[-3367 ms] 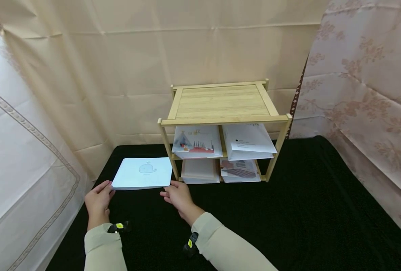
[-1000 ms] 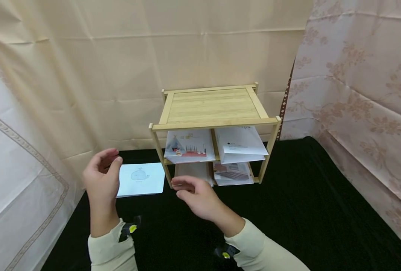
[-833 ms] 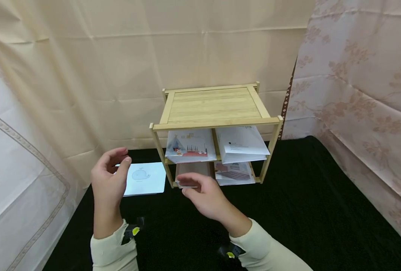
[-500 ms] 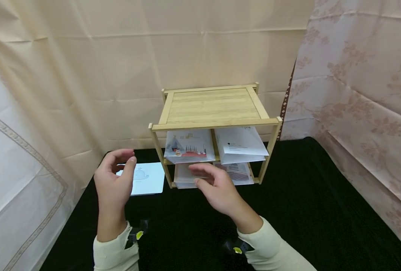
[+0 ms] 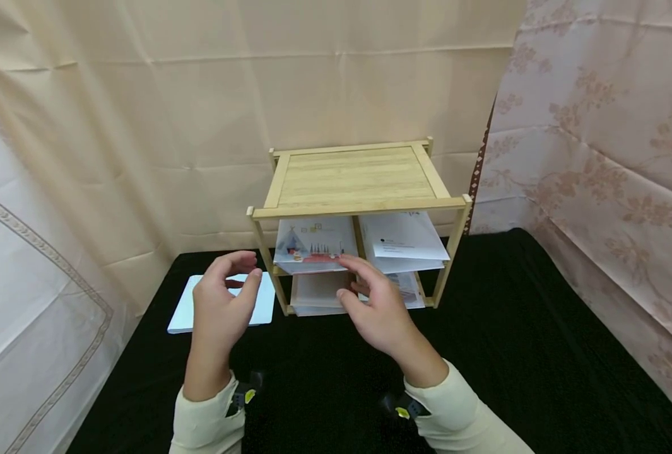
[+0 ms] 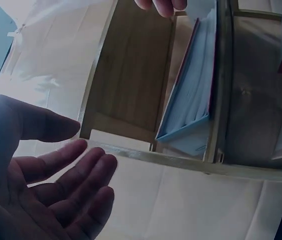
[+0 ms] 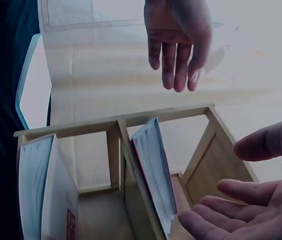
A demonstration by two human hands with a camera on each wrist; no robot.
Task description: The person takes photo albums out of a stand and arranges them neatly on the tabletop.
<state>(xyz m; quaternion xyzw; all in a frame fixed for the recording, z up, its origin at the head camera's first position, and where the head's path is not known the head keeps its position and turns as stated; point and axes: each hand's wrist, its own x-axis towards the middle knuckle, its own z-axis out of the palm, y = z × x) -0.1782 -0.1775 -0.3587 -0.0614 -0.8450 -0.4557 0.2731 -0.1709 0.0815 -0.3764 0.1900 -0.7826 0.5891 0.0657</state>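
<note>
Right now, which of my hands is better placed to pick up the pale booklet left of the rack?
Probably your left hand: it's empty and overlaps the pale booklet in the head view, while your right hand overlaps the rack.

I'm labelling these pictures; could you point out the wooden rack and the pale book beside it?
Wooden rack (image 5: 358,177), head view: bare top panel.
Pale book (image 5: 264,299), head view: right part of top face.

The person's bare left hand (image 5: 222,309) and bare right hand (image 5: 378,309) hang apart, fingers loosely curved, thumbs inward; pale-green-sleeved arms (image 5: 463,407) reach from the near side.
</note>
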